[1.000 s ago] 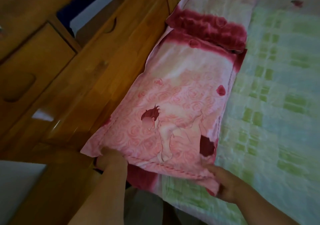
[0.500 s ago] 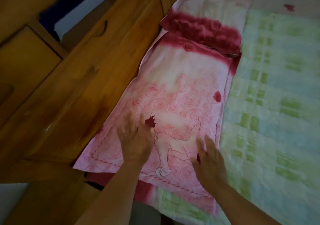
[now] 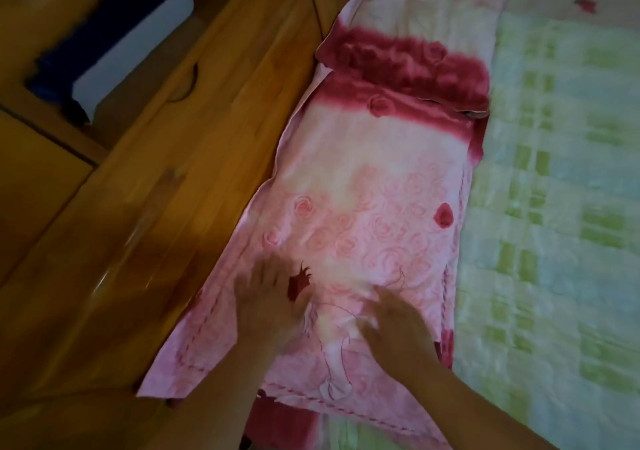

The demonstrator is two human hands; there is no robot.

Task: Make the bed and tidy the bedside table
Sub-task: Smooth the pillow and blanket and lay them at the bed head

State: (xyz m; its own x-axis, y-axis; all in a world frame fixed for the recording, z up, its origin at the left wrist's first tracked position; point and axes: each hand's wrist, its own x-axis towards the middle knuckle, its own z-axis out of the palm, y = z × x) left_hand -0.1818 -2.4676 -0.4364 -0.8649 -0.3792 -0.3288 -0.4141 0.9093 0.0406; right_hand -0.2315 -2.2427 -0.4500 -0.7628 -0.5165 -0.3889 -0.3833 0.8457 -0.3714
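Beside the wooden headboard (image 3: 194,179) our pink pillow (image 3: 374,200) lies lengthwise, running away from us. Left hand (image 3: 266,302) and right hand (image 3: 396,320) press its near end, fingers (image 3: 268,271) apparently straight and spread, though blurred; the rest lies ahead.

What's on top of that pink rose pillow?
The left hand and right hand rest flat on the pillow; a second pillow overlaps its far end. The print beneath the hands is covered.

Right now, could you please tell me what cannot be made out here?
Head view:
- Left hand and right hand: fingers motion-blurred.
- Dark blue and white object in the wooden cabinet: blurred, unidentifiable.
- Far pillow: cut by top edge.
- Printed figure on near pillow: partly under the hands.
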